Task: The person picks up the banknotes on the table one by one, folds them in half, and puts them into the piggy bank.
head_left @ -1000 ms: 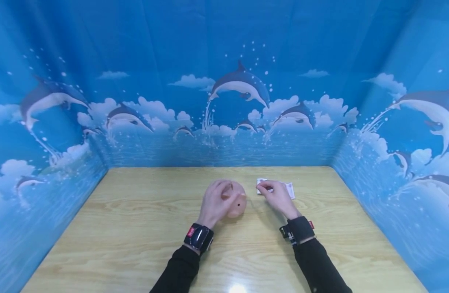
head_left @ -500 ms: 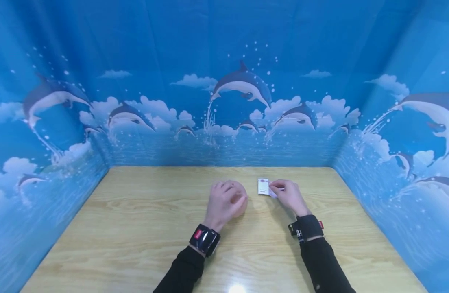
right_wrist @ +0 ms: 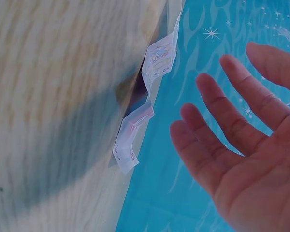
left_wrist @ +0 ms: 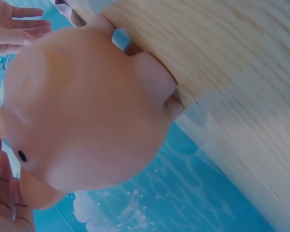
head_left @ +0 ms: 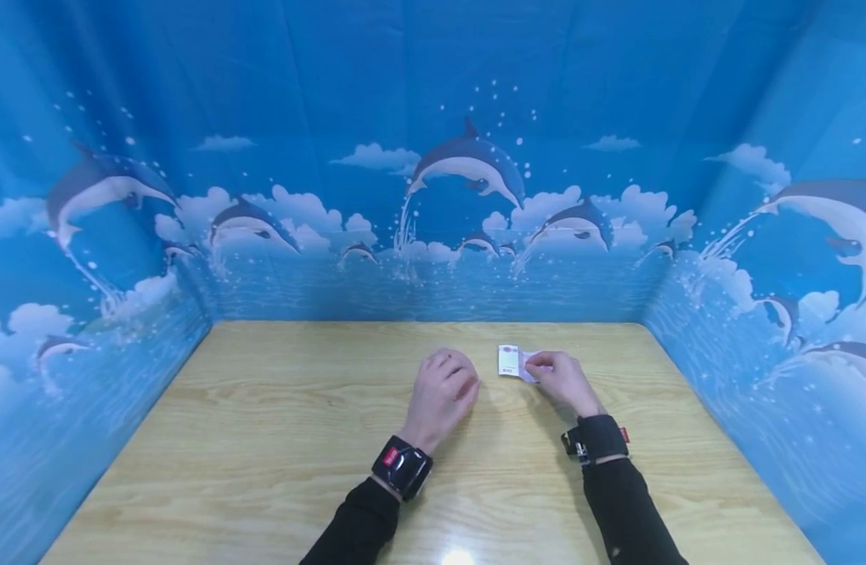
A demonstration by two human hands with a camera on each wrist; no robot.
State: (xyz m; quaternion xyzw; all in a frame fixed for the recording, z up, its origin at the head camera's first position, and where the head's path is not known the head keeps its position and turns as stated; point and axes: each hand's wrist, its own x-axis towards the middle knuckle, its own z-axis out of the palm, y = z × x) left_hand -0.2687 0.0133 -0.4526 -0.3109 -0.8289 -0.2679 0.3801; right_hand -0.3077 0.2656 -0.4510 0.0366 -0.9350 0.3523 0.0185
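A pink piggy bank (left_wrist: 92,106) fills most of the left wrist view, with its dark eye, snout, ear and short feet showing. My left hand (head_left: 436,396) lies loosely over it and hides most of it from the head camera. Several of that hand's fingers (left_wrist: 5,188) show beside the ear. To the right, creased paper banknotes (head_left: 507,359) lie on the table, pale with pinkish print. My right hand (head_left: 565,380) hovers at their right end, overlapping them in the head view. Its fingers (right_wrist: 232,116) look relaxed and apart from the notes (right_wrist: 159,60) in the right wrist view.
The wooden table (head_left: 285,439) ends at a blue curtain (head_left: 320,275) printed with dolphins, which closes off the back and both sides. Black bands with small devices (head_left: 402,468) sit on both wrists.
My right hand has moved right, uncovering the left part of the banknotes. My left hand's thumb and fingers have come closer together, and the hand has slid slightly right over the piggy bank.
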